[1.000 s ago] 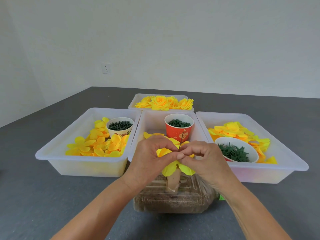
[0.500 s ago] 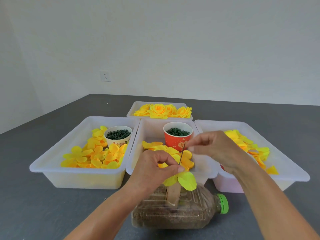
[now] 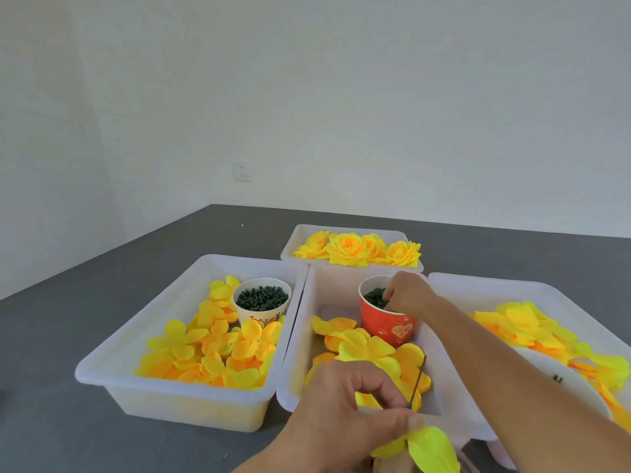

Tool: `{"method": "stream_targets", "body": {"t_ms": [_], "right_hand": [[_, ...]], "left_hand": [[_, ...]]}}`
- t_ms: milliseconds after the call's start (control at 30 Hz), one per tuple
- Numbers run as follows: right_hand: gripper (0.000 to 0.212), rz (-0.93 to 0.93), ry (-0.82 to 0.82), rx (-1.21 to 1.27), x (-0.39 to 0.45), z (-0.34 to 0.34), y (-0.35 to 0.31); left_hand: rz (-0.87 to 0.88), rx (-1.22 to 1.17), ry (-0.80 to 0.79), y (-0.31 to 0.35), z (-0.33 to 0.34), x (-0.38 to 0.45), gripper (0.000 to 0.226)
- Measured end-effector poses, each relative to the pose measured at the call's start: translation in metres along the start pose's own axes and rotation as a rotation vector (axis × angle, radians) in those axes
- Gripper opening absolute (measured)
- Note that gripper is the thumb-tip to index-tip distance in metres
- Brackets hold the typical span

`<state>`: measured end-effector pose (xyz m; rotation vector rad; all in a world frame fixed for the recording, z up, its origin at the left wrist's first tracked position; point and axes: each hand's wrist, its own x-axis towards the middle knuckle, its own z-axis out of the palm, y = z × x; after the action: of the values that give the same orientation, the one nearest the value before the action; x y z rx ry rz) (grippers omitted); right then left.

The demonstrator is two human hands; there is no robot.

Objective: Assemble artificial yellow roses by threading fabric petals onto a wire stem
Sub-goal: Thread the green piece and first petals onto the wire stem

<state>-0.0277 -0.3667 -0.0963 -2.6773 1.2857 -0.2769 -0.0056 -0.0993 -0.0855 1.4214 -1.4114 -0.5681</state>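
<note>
My left hand [image 3: 348, 414] pinches a bright yellow fabric petal [image 3: 432, 448] low on a thin wire stem [image 3: 418, 378] that stands up at the bottom of the head view. My right hand [image 3: 408, 295] reaches into the red paper cup [image 3: 389, 327] in the middle bin. Its bunched fingertips pinch among the small dark green pieces [image 3: 372, 298] there. Loose yellow and orange petals [image 3: 368, 346] lie in the middle bin in front of the cup. The base of the stem is cut off by the frame's lower edge.
The left bin [image 3: 102, 370] holds petals and a white cup of green pieces [image 3: 261, 298]. The back bin [image 3: 290, 244] holds finished yellow roses [image 3: 348, 249]. In the right bin [image 3: 512, 283] are petals and a white bowl [image 3: 563, 380]. Grey tabletop surrounds the bins.
My right hand let go of the stem and moved forward into the red cup. My left hand kept its pinch on the petal. The view tilted up, so the bottle dropped out of frame.
</note>
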Motion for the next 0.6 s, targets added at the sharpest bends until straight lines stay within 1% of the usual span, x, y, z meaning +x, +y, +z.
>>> {"method": "stream_targets", "body": {"t_ms": [67,133,200,300,467,533,600], "right_hand": [[0.025,0.026,0.013,-0.055,0.006,0.004,-0.004],[0.024,0.065,0.055,-0.058,0.011,0.007,-0.006],[0.021,0.083,0.106,-0.066,0.011,0.009,-0.004],[0.021,0.078,0.132,-0.051,0.011,0.013,0.002],[0.018,0.106,0.220,0.151,0.011,0.012,0.005],[0.013,0.112,0.264,0.250,0.010,0.010,0.004],[0.006,0.153,0.308,0.402,0.008,0.007,0.003]], "left_hand": [[0.007,-0.010,-0.003,-0.001,-0.002,-0.001,0.019],[0.010,-0.030,-0.008,-0.002,-0.003,-0.001,0.014],[0.016,-0.041,-0.008,-0.003,-0.003,-0.001,0.015],[0.025,-0.048,-0.009,-0.003,-0.002,-0.001,0.014],[0.050,-0.044,0.001,-0.005,-0.001,0.000,0.012],[0.049,-0.050,0.001,-0.004,0.000,0.000,0.011],[0.048,-0.062,0.001,-0.003,0.000,0.000,0.012]]}}
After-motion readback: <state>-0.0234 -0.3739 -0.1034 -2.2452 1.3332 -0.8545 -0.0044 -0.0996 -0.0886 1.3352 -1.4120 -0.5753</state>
